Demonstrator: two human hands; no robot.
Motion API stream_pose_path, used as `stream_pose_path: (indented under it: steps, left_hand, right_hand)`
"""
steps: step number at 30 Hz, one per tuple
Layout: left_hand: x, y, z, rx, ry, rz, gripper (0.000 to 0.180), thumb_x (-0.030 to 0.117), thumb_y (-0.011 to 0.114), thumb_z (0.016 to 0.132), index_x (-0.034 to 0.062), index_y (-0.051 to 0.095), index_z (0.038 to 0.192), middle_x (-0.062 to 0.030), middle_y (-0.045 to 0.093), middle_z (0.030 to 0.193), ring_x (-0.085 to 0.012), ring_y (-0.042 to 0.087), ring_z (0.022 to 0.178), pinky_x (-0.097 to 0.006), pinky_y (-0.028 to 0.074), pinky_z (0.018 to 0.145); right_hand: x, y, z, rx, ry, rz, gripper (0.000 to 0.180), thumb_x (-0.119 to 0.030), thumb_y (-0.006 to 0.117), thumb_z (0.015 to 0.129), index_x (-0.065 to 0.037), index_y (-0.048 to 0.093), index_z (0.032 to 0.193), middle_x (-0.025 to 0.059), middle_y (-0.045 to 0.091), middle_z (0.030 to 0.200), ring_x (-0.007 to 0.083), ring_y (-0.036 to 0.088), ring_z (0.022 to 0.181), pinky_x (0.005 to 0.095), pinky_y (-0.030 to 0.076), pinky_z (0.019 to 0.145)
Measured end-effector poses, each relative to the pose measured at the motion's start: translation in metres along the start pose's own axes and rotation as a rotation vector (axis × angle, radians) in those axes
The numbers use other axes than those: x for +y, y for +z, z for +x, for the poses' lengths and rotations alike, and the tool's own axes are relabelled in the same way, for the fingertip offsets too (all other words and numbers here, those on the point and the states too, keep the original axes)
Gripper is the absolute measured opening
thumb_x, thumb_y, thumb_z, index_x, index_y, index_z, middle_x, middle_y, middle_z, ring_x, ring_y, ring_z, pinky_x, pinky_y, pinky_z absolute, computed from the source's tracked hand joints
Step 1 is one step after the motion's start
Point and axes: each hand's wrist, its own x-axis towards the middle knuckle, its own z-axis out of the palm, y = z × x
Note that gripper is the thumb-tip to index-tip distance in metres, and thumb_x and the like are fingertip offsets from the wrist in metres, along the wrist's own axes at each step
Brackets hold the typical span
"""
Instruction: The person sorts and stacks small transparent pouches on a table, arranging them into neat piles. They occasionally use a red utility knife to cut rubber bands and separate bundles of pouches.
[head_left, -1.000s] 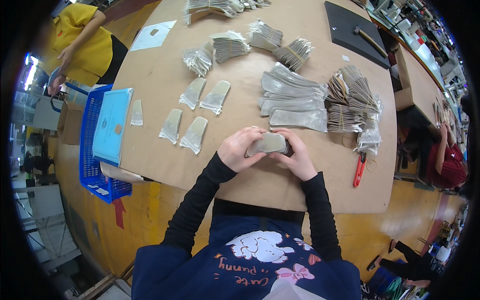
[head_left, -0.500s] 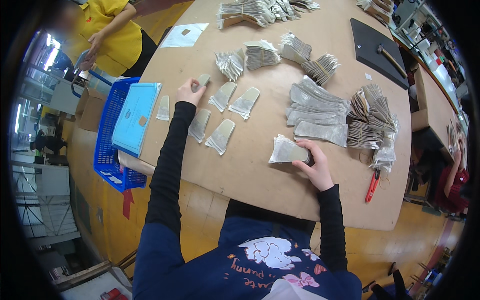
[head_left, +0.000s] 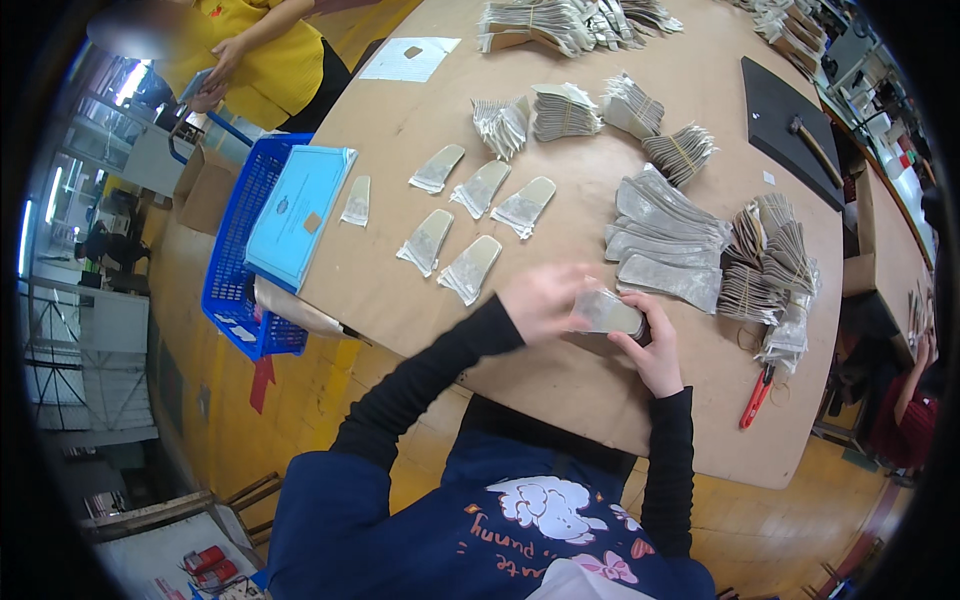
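Both hands met over the desk (head_left: 600,390) near its front edge. The left hand (head_left: 541,300) and the right hand (head_left: 652,350) pinched one grey insole-shaped piece (head_left: 608,312) between them, fingers closed on its two ends. Five similar pieces (head_left: 470,268) lay well apart, beyond the left grip.

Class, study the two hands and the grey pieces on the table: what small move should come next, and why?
Probably the left hand should peel one piece off the grey stack that the right hand grips, and lay it beside the singles. Both hands meet on the stack, and six single pieces already lie spread in rows to the left with bare table next to them.
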Motion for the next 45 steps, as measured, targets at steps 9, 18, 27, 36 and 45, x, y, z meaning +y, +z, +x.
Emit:
stream_pose_path:
  steps: [9,18,27,36,45]
  left_hand:
    - [0.015,0.018,0.009,0.015,0.023,-0.033,0.042,0.014,0.076,0.081,0.0064,0.06,0.119,-0.0139,0.061,0.127,-0.0336,0.058,0.117,-0.04,0.048,0.099]
    - [0.017,-0.001,0.008,0.286,-0.147,-0.13,0.044,0.009,0.078,0.077,0.0045,0.062,0.118,-0.0145,0.062,0.128,-0.0312,0.061,0.117,-0.039,0.048,0.097]
    - [0.016,0.032,0.009,0.058,-0.028,-0.038,0.069,0.011,0.08,0.074,0.0082,0.05,0.136,-0.0113,0.064,0.122,-0.0303,0.06,0.114,-0.041,0.046,0.099]
    - [0.022,0.013,-0.004,0.25,-0.206,-0.161,0.05,0.011,0.082,0.07,0.0047,0.058,0.113,-0.0138,0.066,0.113,-0.0321,0.063,0.107,-0.039,0.048,0.093]
    - [0.019,0.006,-0.078,0.425,-0.466,0.308,0.026,0.012,0.08,0.071,0.0051,0.059,0.087,-0.0136,0.063,0.11,-0.0344,0.06,0.102,-0.042,0.048,0.088]
  right_hand:
    - [-0.004,-0.009,0.0,0.028,-0.083,-0.117,0.047,-0.013,0.08,0.078,0.0,0.061,0.119,0.0149,0.058,0.129,0.0311,0.057,0.121,0.0377,0.046,0.101]
    - [-0.005,-0.008,0.0,0.023,-0.061,-0.07,0.045,-0.015,0.079,0.08,0.001,0.062,0.118,0.014,0.059,0.128,0.029,0.059,0.117,0.0368,0.047,0.098]
    - [-0.002,-0.008,0.0,0.011,-0.06,-0.027,0.046,-0.013,0.079,0.079,0.002,0.061,0.119,0.0148,0.058,0.128,0.0303,0.059,0.118,0.0378,0.047,0.099]
    - [-0.003,-0.006,0.0,-0.003,-0.048,-0.054,0.051,-0.014,0.081,0.078,0.0,0.06,0.123,0.0142,0.056,0.131,0.0302,0.057,0.12,0.0377,0.047,0.1]
    - [-0.009,-0.005,0.001,-0.004,-0.029,-0.123,0.05,-0.013,0.08,0.077,-0.001,0.061,0.121,0.013,0.058,0.129,0.03,0.057,0.119,0.0372,0.046,0.1]
